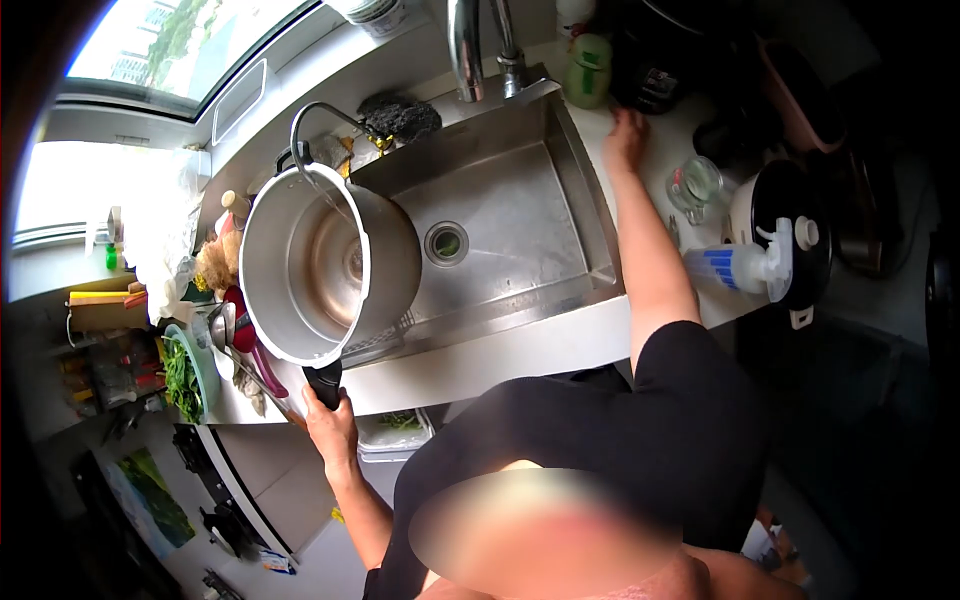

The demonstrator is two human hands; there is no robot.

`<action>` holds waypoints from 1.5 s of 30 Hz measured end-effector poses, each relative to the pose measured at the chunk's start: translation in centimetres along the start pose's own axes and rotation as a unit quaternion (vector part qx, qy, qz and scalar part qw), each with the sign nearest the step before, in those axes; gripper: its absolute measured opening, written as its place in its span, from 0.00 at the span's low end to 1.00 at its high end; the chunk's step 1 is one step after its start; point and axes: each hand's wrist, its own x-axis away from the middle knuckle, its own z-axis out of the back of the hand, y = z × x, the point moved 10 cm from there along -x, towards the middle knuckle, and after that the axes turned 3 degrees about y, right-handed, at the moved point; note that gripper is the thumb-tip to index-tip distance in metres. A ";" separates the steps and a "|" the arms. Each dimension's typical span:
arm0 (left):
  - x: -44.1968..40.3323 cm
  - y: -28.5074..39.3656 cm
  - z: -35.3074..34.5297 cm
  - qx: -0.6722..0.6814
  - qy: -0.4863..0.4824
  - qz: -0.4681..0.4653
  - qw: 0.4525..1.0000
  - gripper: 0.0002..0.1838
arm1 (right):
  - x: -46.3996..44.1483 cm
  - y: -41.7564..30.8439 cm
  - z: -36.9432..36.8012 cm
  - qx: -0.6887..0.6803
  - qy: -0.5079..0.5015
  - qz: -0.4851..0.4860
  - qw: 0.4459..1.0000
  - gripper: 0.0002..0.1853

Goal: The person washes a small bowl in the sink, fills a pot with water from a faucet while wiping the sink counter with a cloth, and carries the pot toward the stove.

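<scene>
Pot (393, 245): could tip and bang the sink (520, 200), I think, if the one-hand hold slips.
Left hand (333, 430): fingers wrapped round the black handle (323, 382); the pot leans just past them.
Right hand (625, 143): near the green bottle (588, 75), well apart from the pot; can't tell if fingers are spread.

open room over the sink (500, 210), pot (392, 240) blocking its left end, faucet (465, 50) at the back edge

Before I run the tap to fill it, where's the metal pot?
In the head view, the pot is at left, tilted over the left end of the sink, its handle in the left hand.
</scene>
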 end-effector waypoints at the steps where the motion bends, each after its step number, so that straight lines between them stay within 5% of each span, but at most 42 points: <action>1: 0.0 0.4 0.2 -0.001 0.007 -0.013 1.000 0.22 | 0.5 -0.6 -1.1 -0.023 -0.024 0.012 0.999 0.11; 6: -0.2 0.3 0.0 0.003 0.000 -0.013 1.000 0.22 | 2.5 -4.4 -0.7 -0.129 -0.082 0.065 0.986 0.13; 8: -0.1 0.5 0.0 0.004 -0.002 -0.016 1.000 0.22 | 3.7 -5.9 -1.2 -0.270 -0.173 0.087 0.943 0.13; 12: 0.0 1.0 0.3 0.001 -0.002 -0.006 1.000 0.21 | 1.0 -1.2 -1.2 -0.240 -0.077 -0.105 0.962 0.11; 14: -0.1 0.8 0.2 -0.007 -0.003 -0.010 1.000 0.21 | -1.2 2.0 -1.8 -0.135 -0.128 -0.232 0.955 0.13; 26: 0.1 1.0 0.2 0.006 0.010 -0.019 1.000 0.22 | -5.6 3.5 -4.1 0.007 -0.204 -0.262 0.943 0.16; 33: 0.3 2.0 0.7 -0.009 0.016 -0.014 1.000 0.22 | -9.1 3.5 -6.3 -0.017 -0.185 -0.159 0.970 0.15; 36: 0.3 2.0 0.7 -0.023 0.016 0.001 1.000 0.22 | -10.0 4.4 -7.8 -0.125 -0.161 -0.086 0.975 0.14; 39: 0.1 1.3 0.3 0.004 0.016 -0.012 1.000 0.23 | -10.8 4.7 -5.3 -0.213 -0.049 -0.130 0.967 0.14; 42: 0.2 1.1 0.2 -0.008 0.005 0.008 1.000 0.23 | -7.3 5.1 -7.7 -0.017 -0.127 -0.134 0.983 0.15; 43: 0.2 1.0 0.1 -0.016 0.003 0.011 1.000 0.24 | -6.5 2.0 -6.2 0.034 -0.166 -0.006 0.985 0.16; 45: 0.1 0.9 -0.1 -0.019 -0.005 0.021 1.000 0.24 | -4.3 2.6 -6.1 -0.016 -0.102 0.003 0.995 0.17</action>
